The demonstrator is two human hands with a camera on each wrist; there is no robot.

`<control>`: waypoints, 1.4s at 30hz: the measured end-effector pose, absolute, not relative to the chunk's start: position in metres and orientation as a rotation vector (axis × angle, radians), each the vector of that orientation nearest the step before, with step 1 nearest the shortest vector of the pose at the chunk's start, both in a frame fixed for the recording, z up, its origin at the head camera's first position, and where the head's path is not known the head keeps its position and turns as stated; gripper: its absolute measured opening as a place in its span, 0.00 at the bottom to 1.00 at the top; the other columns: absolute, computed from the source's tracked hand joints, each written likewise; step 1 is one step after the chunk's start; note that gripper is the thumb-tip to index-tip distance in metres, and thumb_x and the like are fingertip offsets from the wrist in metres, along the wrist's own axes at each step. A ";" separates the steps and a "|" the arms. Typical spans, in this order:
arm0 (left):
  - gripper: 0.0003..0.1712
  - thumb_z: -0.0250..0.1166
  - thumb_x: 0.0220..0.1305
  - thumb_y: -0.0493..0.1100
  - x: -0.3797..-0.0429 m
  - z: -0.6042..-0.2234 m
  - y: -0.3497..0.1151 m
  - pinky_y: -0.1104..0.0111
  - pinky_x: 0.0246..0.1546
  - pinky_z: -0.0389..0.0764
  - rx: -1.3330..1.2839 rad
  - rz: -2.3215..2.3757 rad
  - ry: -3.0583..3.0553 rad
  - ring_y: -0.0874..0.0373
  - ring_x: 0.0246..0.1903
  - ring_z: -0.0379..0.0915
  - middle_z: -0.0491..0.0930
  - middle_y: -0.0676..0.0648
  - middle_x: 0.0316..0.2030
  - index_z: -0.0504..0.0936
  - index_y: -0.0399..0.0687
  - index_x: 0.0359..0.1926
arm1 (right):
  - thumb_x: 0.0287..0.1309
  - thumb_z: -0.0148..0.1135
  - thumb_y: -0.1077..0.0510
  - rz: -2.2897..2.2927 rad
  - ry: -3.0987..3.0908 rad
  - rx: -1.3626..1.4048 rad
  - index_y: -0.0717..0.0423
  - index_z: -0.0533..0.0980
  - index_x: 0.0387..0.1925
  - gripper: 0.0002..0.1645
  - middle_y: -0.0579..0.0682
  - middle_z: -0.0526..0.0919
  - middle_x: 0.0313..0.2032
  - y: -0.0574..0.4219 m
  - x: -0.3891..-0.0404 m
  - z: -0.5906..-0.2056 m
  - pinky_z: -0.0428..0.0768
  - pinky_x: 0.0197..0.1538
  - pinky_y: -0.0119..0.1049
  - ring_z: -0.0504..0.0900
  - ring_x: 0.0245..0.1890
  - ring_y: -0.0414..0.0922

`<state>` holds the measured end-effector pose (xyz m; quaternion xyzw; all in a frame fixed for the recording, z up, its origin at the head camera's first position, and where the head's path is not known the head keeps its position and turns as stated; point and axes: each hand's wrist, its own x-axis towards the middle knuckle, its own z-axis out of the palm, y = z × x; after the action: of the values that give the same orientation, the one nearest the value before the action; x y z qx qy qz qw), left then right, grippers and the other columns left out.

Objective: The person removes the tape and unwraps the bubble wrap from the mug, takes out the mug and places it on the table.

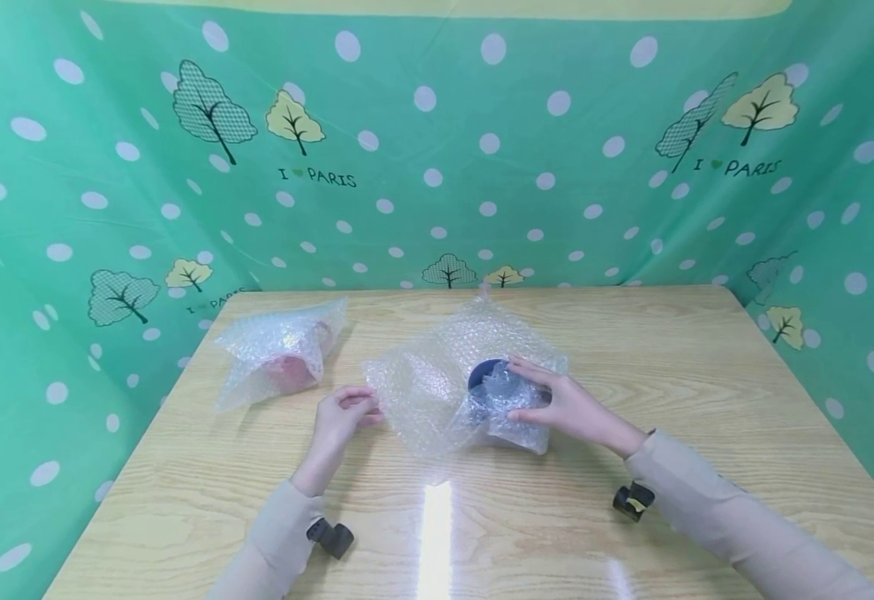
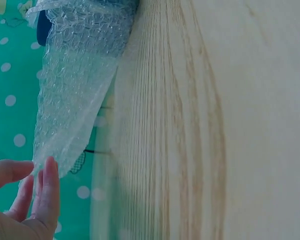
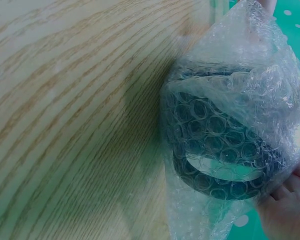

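A dark blue mug [image 1: 485,372] lies partly wrapped in a sheet of bubble wrap [image 1: 429,387] at the middle of the table, its rim showing. My right hand [image 1: 567,406] holds the wrapped mug from the right, thumb and fingers spread around it over a folded-over flap. Through the bubbles in the right wrist view, a dark loop [image 3: 220,190] like a handle shows. At the sheet's left corner, my left hand [image 1: 342,417] pinches the film between thumb and fingers; the left wrist view shows this bubble wrap [image 2: 75,95] stretching from the fingers to the mug.
To the left on the wooden table [image 1: 654,367] lies another bubble-wrapped bundle [image 1: 267,333] with a pinkish-red object [image 1: 290,372] inside. A green dotted curtain [image 1: 422,150] closes off the back and sides.
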<state>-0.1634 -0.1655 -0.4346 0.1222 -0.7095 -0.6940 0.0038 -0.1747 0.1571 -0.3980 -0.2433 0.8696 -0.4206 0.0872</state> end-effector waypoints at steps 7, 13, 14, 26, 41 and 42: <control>0.13 0.58 0.54 0.30 -0.163 -0.426 -0.164 0.69 0.32 0.81 0.447 -1.988 -2.257 0.62 0.25 0.76 0.78 0.43 0.29 0.73 0.27 0.42 | 0.41 0.65 0.43 -1.241 2.609 -0.728 0.54 0.61 0.62 0.46 0.52 0.55 0.65 0.157 -0.174 -0.397 0.55 0.61 0.53 0.55 0.63 0.55; 0.12 0.59 0.54 0.32 -0.160 -0.422 -0.162 0.76 0.32 0.77 0.423 -1.745 -2.305 0.66 0.28 0.72 0.78 0.39 0.35 0.76 0.31 0.41 | 0.41 0.65 0.42 -1.236 2.615 -0.734 0.54 0.61 0.61 0.46 0.52 0.56 0.64 0.157 -0.175 -0.397 0.56 0.61 0.53 0.55 0.63 0.55; 0.12 0.59 0.54 0.32 -0.159 -0.421 -0.161 0.77 0.33 0.76 0.413 -1.713 -2.302 0.65 0.29 0.72 0.78 0.38 0.36 0.76 0.32 0.41 | 0.41 0.65 0.42 -1.235 2.613 -0.732 0.54 0.61 0.61 0.46 0.52 0.55 0.65 0.157 -0.175 -0.398 0.56 0.61 0.53 0.55 0.63 0.56; 0.09 0.59 0.51 0.30 -0.151 -0.410 -0.144 0.78 0.32 0.74 0.191 -1.600 -2.211 0.68 0.30 0.71 0.79 0.39 0.35 0.78 0.34 0.36 | 0.42 0.65 0.43 -1.237 2.611 -0.728 0.54 0.61 0.61 0.45 0.55 0.55 0.64 0.157 -0.175 -0.399 0.54 0.61 0.55 0.54 0.63 0.57; 0.07 0.59 0.53 0.30 -0.148 -0.404 -0.126 0.71 0.36 0.76 -0.069 -1.634 -2.253 0.54 0.36 0.74 0.79 0.41 0.34 0.78 0.34 0.36 | 0.42 0.65 0.43 -1.241 2.608 -0.746 0.54 0.60 0.62 0.46 0.53 0.55 0.65 0.158 -0.175 -0.398 0.54 0.61 0.54 0.54 0.63 0.56; 0.07 0.59 0.53 0.29 -0.146 -0.399 -0.123 0.69 0.36 0.77 -0.079 -1.635 -2.260 0.53 0.36 0.74 0.79 0.40 0.34 0.78 0.33 0.35 | 0.42 0.65 0.43 -1.240 2.608 -0.747 0.54 0.60 0.62 0.46 0.53 0.55 0.65 0.158 -0.174 -0.398 0.54 0.61 0.54 0.54 0.63 0.56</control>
<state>-0.1462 -0.1229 -0.3995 -0.0279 -0.7974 -0.5770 0.1745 -0.1744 0.1577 -0.3980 -0.2495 0.8716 -0.4145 0.0795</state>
